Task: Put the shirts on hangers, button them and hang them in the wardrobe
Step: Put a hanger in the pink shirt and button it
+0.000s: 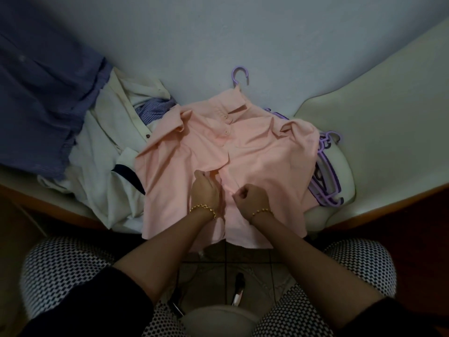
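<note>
- Dim room; I look down on a pale bed [267, 32].
- The pink shirt [257, 154] lies flat at the bed's front edge, its hanger [239, 74] hook past the collar. I judge that laying it flat steadies it for buttoning.
- My left hand [206, 190] and right hand [250, 198], fingers curled, pinch its open placket.
- More shirts [104, 132] are heaped towards the bed's left edge, and spare hangers [325, 171] lie towards its right.
</note>
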